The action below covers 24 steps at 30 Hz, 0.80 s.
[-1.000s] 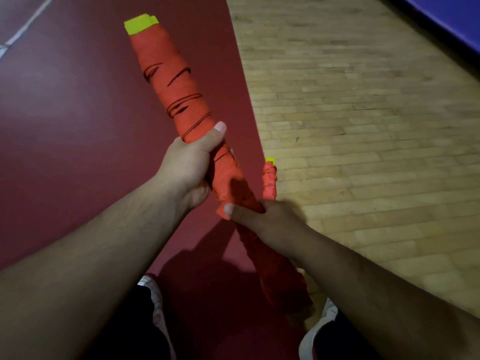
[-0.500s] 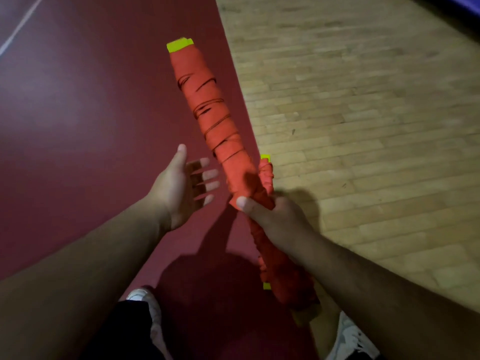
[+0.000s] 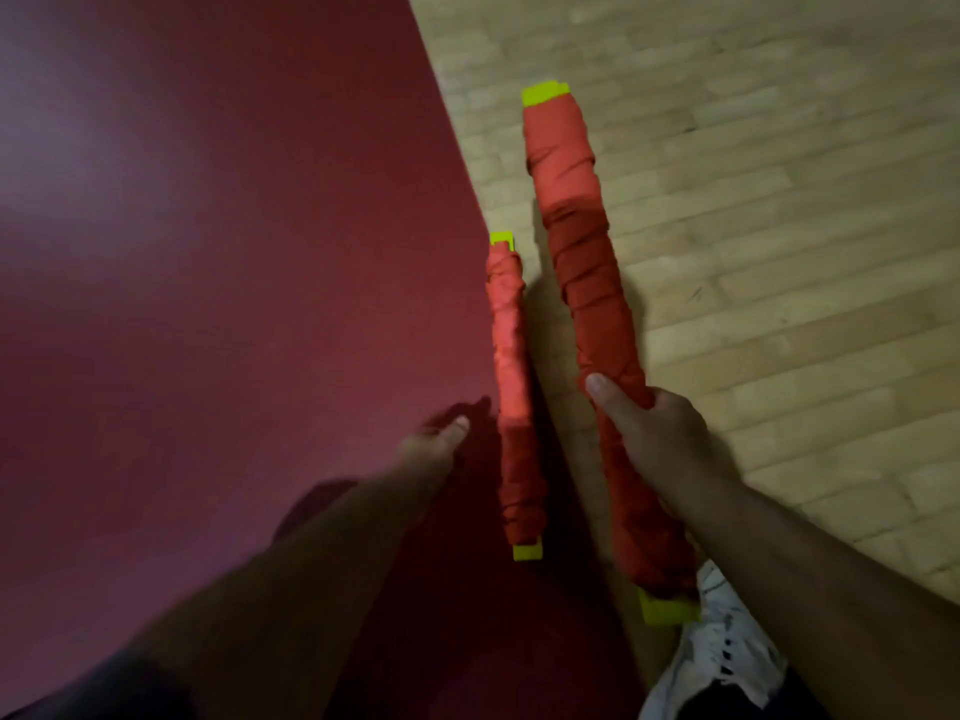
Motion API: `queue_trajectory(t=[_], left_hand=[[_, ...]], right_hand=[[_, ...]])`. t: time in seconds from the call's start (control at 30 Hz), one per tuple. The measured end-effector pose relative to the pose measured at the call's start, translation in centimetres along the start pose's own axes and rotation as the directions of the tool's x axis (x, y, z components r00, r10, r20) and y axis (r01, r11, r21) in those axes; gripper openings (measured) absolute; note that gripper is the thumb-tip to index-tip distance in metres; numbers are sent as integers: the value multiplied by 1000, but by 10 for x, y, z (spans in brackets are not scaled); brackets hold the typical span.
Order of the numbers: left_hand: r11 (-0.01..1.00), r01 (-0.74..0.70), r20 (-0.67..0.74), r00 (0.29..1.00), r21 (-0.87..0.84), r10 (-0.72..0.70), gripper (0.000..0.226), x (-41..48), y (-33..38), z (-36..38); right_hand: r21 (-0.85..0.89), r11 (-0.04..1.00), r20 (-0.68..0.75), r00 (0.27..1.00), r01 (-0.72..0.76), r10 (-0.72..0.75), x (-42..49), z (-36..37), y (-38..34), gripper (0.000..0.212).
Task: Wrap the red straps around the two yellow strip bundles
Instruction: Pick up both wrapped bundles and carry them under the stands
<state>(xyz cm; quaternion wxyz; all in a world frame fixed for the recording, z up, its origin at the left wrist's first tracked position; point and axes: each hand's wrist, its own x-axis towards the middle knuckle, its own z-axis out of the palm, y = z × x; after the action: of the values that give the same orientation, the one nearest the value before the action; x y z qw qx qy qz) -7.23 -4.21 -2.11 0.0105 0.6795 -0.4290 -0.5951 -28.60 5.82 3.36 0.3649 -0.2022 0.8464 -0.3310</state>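
A maroon court surface (image 3: 208, 252) and a pale wooden floor (image 3: 779, 226) are seen from above, meeting along a diagonal edge. The larger bundle (image 3: 587, 314) is held up over the wood, slanting away from the person. It is covered almost end to end in red strap (image 3: 558, 137), with only the yellow strip ends (image 3: 543, 94) left bare. The smaller bundle (image 3: 511, 387) is seen along that edge, apparently laid down, and is likewise bound in red with yellow showing at both tips. The right hand (image 3: 649, 433) is wrapped round the larger bundle's lower half, thumb pressed along it. The left hand (image 3: 431, 449) is blurred, just beside the smaller bundle and apart from it; whether its fingers are curled cannot be told. Wrapping is judged finished on both bundles. Little seems left but for the larger one to be set down, though how the strap ends are fastened cannot be made out.
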Motion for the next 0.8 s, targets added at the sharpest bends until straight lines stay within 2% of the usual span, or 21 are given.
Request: queue_trajectory(t=[0.07, 0.13, 0.2, 0.3, 0.4, 0.47, 0.53, 0.6, 0.67, 0.8], left_hand=[[967, -33, 53, 998, 251, 21, 49, 19, -17, 27], [914, -26, 70, 998, 404, -2, 49, 31, -27, 52], [890, 9, 55, 998, 456, -39, 55, 43, -38, 74], [871, 73, -16, 997, 486, -74, 85, 53, -46, 103], [880, 89, -70, 996, 467, -63, 80, 60, -45, 122], [871, 75, -39, 997, 485, -64, 80, 65, -41, 127], [892, 60, 22, 997, 447, -78, 83, 78, -42, 123], [959, 67, 99, 990, 274, -97, 79, 89, -45, 115], [989, 91, 166, 980, 119, -110, 71, 87, -36, 106], [1000, 1, 197, 980, -20, 3, 47, 71, -10, 83]], right_hand=[[65, 994, -21, 996, -90, 92, 10, 5, 26, 63], [51, 988, -27, 988, -148, 149, 21, 10, 49, 69], [9, 983, -36, 982, -185, 185, 30, 13, 68, 70], [6, 977, -36, 977, -212, 212, 38, 17, 86, 82], [-26, 966, -37, 966, -256, 255, 42, 18, 98, 69], [-37, 958, -36, 958, -285, 284, 41, 19, 102, 71], [-3, 949, -7, 949, -316, 316, 42, 25, 104, 86], [54, 939, 1, 940, -340, 341, 45, 30, 106, 100], [51, 936, 6, 937, -349, 349, 52, 31, 108, 97], [37, 946, 6, 947, -323, 323, 56, 30, 105, 77]])
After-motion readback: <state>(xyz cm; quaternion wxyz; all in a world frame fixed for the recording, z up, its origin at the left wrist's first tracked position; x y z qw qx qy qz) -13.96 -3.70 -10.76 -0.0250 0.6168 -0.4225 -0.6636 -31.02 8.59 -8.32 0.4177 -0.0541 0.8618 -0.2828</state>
